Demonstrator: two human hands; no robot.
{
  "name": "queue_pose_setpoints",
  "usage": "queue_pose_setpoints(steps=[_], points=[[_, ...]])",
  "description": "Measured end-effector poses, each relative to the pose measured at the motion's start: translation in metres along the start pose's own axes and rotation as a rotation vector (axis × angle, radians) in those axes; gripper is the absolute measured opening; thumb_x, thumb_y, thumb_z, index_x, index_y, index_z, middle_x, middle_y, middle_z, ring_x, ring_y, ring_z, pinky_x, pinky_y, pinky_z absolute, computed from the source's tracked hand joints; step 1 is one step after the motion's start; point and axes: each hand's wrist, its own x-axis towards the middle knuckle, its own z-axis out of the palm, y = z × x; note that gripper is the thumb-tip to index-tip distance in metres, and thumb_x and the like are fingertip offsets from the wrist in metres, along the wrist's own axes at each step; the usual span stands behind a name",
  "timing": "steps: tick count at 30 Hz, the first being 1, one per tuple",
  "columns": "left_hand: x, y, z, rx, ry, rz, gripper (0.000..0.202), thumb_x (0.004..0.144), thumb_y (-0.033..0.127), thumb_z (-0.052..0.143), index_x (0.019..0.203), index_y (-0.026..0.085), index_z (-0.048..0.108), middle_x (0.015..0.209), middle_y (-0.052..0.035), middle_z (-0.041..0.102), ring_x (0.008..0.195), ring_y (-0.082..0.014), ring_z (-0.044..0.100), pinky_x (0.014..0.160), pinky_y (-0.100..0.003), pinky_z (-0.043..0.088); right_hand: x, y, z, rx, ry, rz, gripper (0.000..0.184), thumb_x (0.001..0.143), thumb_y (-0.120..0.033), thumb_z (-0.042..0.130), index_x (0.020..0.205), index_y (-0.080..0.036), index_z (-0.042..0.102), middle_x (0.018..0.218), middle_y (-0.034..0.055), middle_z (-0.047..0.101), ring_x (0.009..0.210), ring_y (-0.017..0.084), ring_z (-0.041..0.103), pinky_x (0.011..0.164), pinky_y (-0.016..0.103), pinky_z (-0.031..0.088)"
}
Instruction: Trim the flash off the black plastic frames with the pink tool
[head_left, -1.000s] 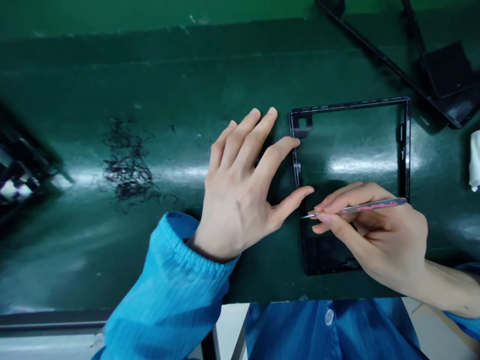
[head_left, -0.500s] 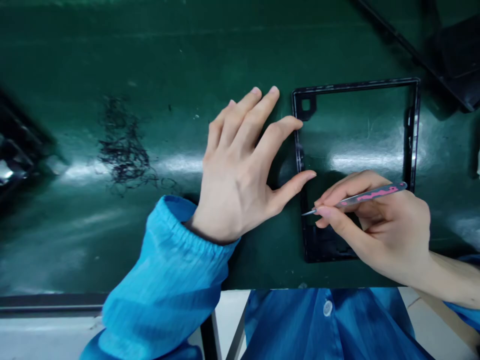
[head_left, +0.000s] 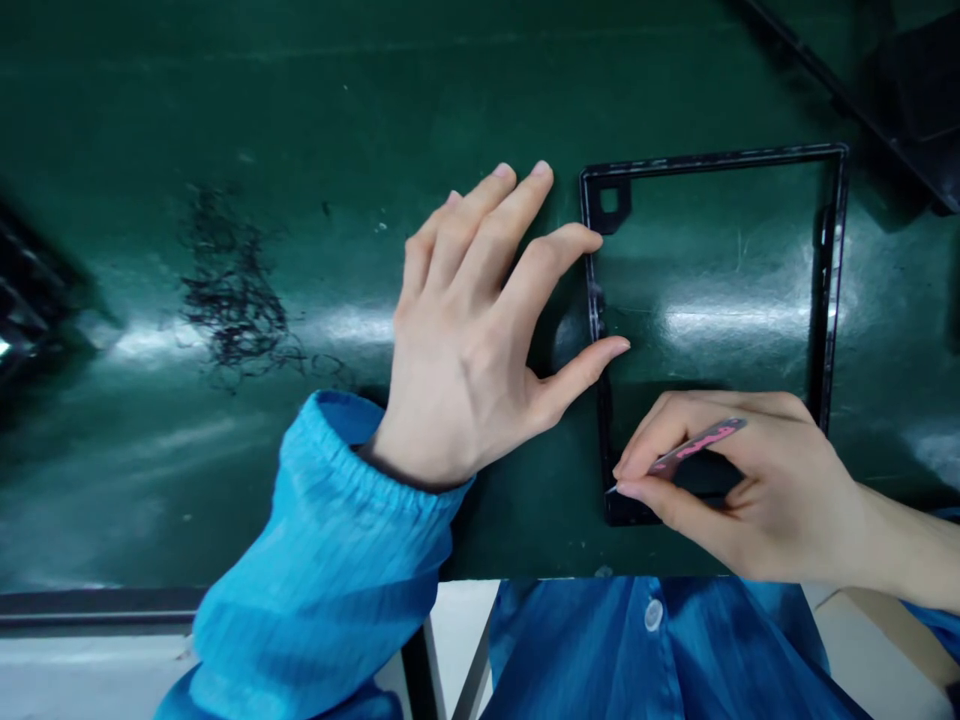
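A black rectangular plastic frame (head_left: 712, 160) lies flat on the green work surface, with a small square hole in a tab at its upper left corner. My left hand (head_left: 480, 340) is spread beside it, palm down, the index fingertip and thumb resting on the frame's left side. Pinched in my right hand (head_left: 750, 480) is a pair of tweezers (head_left: 701, 443) with pink markings, its tip at the frame's lower left corner. My right hand covers most of the frame's bottom side.
A heap of thin black strands (head_left: 232, 300) lies on the green table (head_left: 300, 120) to the left. Dark objects (head_left: 30, 290) stand at the left edge, and other black parts (head_left: 915, 110) at the upper right. The table's front edge runs just below the frame.
My right hand has moved down along the frame's left side, bringing the tweezers' tip from the lower left side to the corner. My left hand stays against the frame.
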Motion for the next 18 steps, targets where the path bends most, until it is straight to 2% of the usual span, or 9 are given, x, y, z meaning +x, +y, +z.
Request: queue_pose_setpoints(steps=[2,4,9,14,18], points=[[-0.0002,-0.0007,0.0008,-0.019,0.021,0.007,0.057,0.104,0.065,0.067,0.151,0.033,0.062,0.176,-0.0033,0.05,0.165,-0.0405,0.043,0.136,-0.062,0.034,-0.0005,0.0006,-0.0007,0.006,-0.031,-0.002,0.011,0.103,-0.012,0.075,0.097,-0.021,0.072,0.094,-0.0008,0.08,0.079,0.014,0.079,0.069,0.026,0.066],[0.0,-0.0006,0.0009,-0.037,0.028,0.002,0.058,0.102,0.064,0.069,0.151,0.032,0.063,0.175,-0.0053,0.051,0.165,-0.0417,0.043,0.136,-0.061,0.033,0.0004,0.0012,-0.0003,-0.001,-0.004,0.0,0.012,0.103,-0.011,0.075,0.096,-0.021,0.072,0.094,-0.0003,0.081,0.08,0.015,0.08,0.069,0.027,0.067],[0.001,0.0012,0.0002,-0.041,0.016,-0.023,0.054,0.102,0.063,0.068,0.151,0.039,0.063,0.176,0.0013,0.05,0.166,-0.0396,0.042,0.137,-0.058,0.033,0.0041,0.0013,0.0009,0.001,0.104,0.003,0.014,0.101,-0.011,0.078,0.095,-0.022,0.071,0.094,-0.0006,0.082,0.078,0.016,0.082,0.066,0.027,0.068],[0.0009,0.0011,0.0014,-0.067,0.018,-0.021,0.057,0.101,0.063,0.07,0.15,0.033,0.064,0.176,-0.0046,0.05,0.166,-0.0427,0.04,0.138,-0.062,0.03,0.0026,0.0015,-0.002,-0.004,-0.014,0.002,0.012,0.103,-0.014,0.075,0.096,-0.022,0.072,0.094,-0.0004,0.081,0.078,0.015,0.08,0.066,0.027,0.067],[0.0001,0.0014,0.0032,-0.054,0.021,-0.019,0.056,0.103,0.062,0.069,0.15,0.032,0.063,0.175,-0.0051,0.05,0.166,-0.0407,0.041,0.137,-0.06,0.031,0.0017,0.0014,-0.0026,-0.013,0.045,-0.007,0.011,0.103,-0.014,0.076,0.096,-0.021,0.072,0.094,0.0,0.081,0.08,0.015,0.081,0.068,0.026,0.067]])
